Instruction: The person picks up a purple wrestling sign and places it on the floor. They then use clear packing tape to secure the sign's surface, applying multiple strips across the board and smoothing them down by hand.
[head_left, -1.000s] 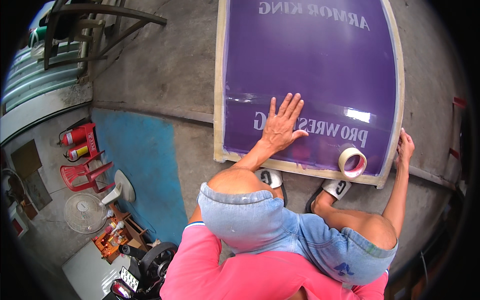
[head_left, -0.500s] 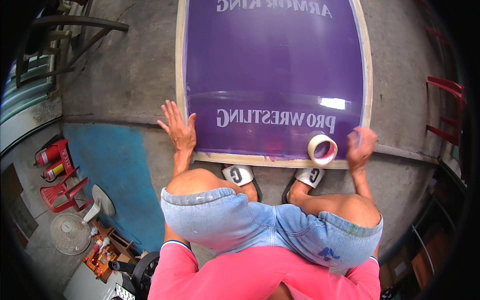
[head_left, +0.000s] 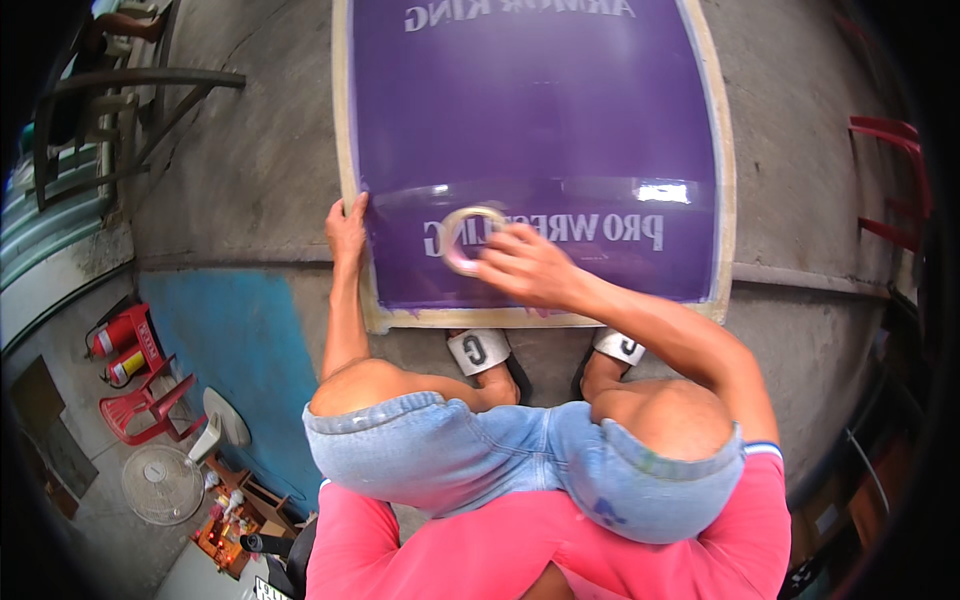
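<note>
A large printing screen (head_left: 540, 130), purple mesh in a pale frame, lies in front of my feet. Pale mirrored lettering crosses its near and far parts. My left hand (head_left: 346, 228) is closed on the left side of the frame, near the lower left corner. Over the near left lettering, my right hand (head_left: 530, 268) grips a roll of masking tape (head_left: 456, 260) by its right side. The roll is slightly blurred, and whether it touches the mesh I cannot tell.
Grey concrete floor (head_left: 255, 180) surrounds the screen. Left are a dark metal rack (head_left: 150, 78), fire extinguishers (head_left: 108, 340), a red chair (head_left: 140, 410) and a fan (head_left: 162, 485). Another red chair (head_left: 888, 185) stands at far right. My slippers (head_left: 480, 350) are close to the near frame edge.
My right hand has picked up the tape roll from the near right corner and carried it left. My left hand, flat beside the frame before, now grips its edge. The view has shifted slightly.
</note>
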